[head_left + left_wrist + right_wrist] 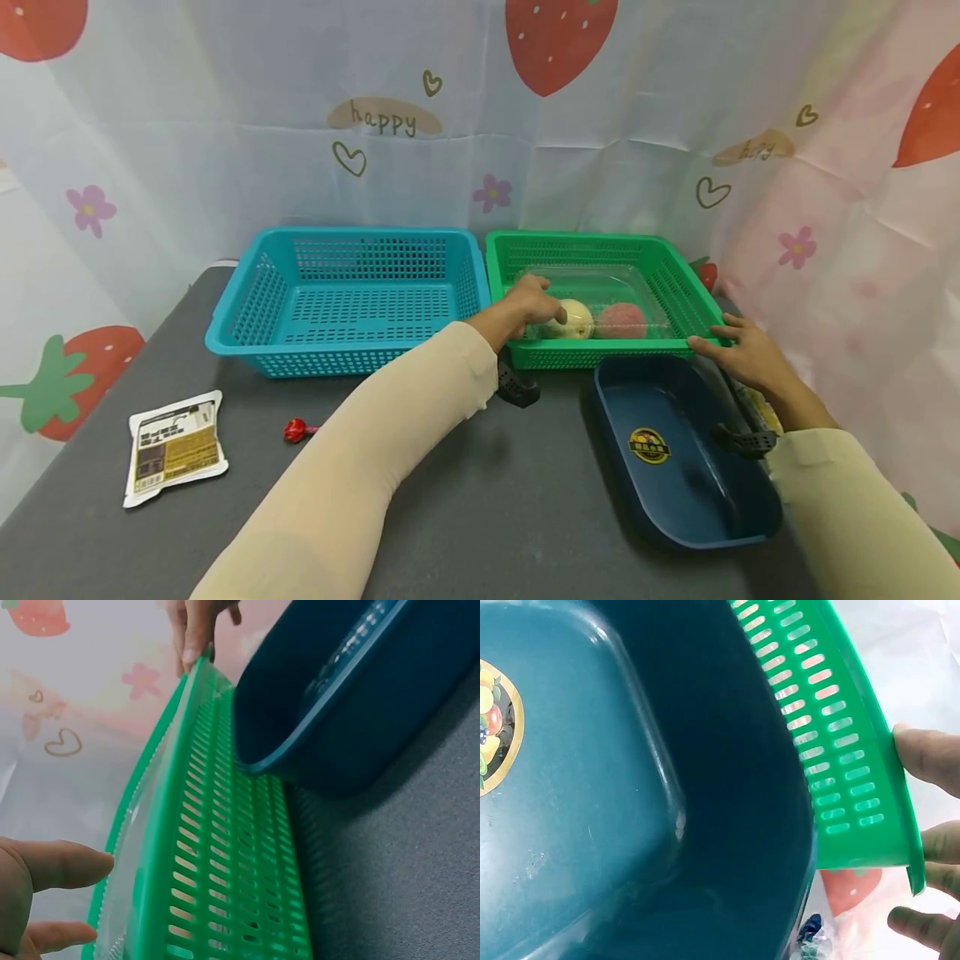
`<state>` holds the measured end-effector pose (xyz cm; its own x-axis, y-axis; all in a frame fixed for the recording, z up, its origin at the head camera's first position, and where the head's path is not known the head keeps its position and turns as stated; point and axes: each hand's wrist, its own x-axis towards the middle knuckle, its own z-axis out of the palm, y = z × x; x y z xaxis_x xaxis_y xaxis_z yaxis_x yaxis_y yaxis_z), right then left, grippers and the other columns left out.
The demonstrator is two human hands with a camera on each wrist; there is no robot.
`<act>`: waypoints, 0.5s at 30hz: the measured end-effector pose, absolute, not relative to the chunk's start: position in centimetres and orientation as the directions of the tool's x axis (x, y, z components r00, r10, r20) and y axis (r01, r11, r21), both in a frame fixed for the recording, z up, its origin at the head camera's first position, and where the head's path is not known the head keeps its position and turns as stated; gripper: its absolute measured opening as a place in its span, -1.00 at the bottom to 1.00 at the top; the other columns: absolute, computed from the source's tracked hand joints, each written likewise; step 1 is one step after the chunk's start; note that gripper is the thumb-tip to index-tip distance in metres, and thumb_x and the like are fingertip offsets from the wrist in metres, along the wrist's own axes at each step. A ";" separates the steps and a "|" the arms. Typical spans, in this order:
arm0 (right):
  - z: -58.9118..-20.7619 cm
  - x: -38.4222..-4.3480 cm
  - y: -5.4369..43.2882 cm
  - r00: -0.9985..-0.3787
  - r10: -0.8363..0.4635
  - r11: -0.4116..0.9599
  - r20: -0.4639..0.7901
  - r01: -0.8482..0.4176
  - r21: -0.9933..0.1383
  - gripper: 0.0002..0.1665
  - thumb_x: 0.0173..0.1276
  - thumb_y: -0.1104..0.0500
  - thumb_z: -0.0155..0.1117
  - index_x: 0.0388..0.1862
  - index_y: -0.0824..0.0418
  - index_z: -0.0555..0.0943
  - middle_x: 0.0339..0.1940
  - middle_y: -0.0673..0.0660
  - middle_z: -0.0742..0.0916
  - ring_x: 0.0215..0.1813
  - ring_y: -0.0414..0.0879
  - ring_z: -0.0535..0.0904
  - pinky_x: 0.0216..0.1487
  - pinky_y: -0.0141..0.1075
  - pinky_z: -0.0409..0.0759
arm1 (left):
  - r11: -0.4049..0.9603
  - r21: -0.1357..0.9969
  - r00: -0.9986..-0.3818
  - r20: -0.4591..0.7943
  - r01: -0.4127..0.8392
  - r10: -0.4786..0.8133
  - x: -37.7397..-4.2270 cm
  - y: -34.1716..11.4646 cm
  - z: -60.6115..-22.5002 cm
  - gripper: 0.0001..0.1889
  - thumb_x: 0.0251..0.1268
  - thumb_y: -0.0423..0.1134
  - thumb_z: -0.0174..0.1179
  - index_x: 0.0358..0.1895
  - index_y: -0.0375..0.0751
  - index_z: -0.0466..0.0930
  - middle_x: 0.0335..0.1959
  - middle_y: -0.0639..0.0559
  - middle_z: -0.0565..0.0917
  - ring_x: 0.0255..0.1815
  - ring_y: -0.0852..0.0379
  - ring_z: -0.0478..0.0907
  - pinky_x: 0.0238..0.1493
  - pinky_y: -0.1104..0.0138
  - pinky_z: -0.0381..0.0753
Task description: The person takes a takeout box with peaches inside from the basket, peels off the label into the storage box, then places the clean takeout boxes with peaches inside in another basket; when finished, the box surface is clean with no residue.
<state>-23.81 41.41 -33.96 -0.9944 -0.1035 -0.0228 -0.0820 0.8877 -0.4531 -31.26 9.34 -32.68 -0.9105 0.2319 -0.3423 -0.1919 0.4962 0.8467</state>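
A green perforated basket [558, 358] stands at the back of the table. Inside it lies a clear plastic box [585, 275] with a pale yellow round thing [576, 320] and a pink round thing [621, 321], seen through or beside the plastic. Over the basket's left end reaches my left hand [534, 302]; thumb and finger are apart with nothing between them in the left wrist view. My right hand [746, 354] touches the basket's front right corner, its fingers fairly straight and spread along the rim. Just in front is a dark blue tub [690, 492] with a fruit sticker.
A blue perforated basket [300, 360] stands left of the green one. On the table's left lie a white and brown packet [176, 447] and a red-wrapped lollipop [296, 430]. Something yellowish [763, 408] partly shows behind the tub's right side. A printed curtain [480, 150] hangs behind.
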 end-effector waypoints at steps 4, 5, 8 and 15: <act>-33.6 -23.8 41.4 -0.993 -0.118 0.898 -0.002 -0.106 -0.428 -0.09 0.45 -0.19 0.06 0.32 0.62 0.24 0.40 0.59 0.15 0.34 0.59 0.03 0.20 0.40 0.11 | 0.442 0.876 -0.915 -0.325 -0.195 0.240 -30.5 9.0 -32.1 -0.26 0.29 -0.27 0.27 0.50 -0.04 0.16 0.46 -0.07 0.20 0.40 -0.12 0.20 0.05 0.04 0.47; -33.5 -23.8 41.4 -0.992 -0.124 0.898 0.012 -0.117 -0.423 -0.10 0.45 -0.17 0.07 0.32 0.63 0.25 0.39 0.60 0.17 0.33 0.59 0.04 0.20 0.40 0.11 | 0.427 0.884 -0.917 -0.316 -0.191 0.243 -30.3 8.8 -31.9 -0.27 0.29 -0.27 0.27 0.50 -0.05 0.16 0.46 -0.07 0.20 0.40 -0.12 0.19 0.11 0.01 0.45; -32.9 -23.7 41.2 -0.990 -0.133 0.892 0.045 -0.139 -0.431 -0.11 0.45 -0.15 0.09 0.33 0.63 0.23 0.38 0.61 0.18 0.35 0.57 0.03 0.21 0.39 0.09 | 0.375 0.910 -0.919 -0.287 -0.174 0.270 -29.8 8.0 -30.9 -0.28 0.29 -0.27 0.26 0.49 -0.06 0.17 0.46 -0.06 0.20 0.40 -0.12 0.18 0.18 -0.05 0.39; -30.9 -23.3 40.6 -0.991 -0.125 0.887 0.048 -0.133 -0.443 -0.08 0.44 -0.19 0.08 0.44 0.49 0.15 0.48 0.50 0.05 0.39 0.55 -0.05 0.18 0.45 0.04 | 0.359 0.926 -0.918 -0.242 -0.122 0.314 -28.9 5.8 -28.0 -0.30 0.32 -0.26 0.23 0.49 0.00 0.15 0.47 -0.02 0.17 0.38 -0.10 0.23 0.20 -0.02 0.37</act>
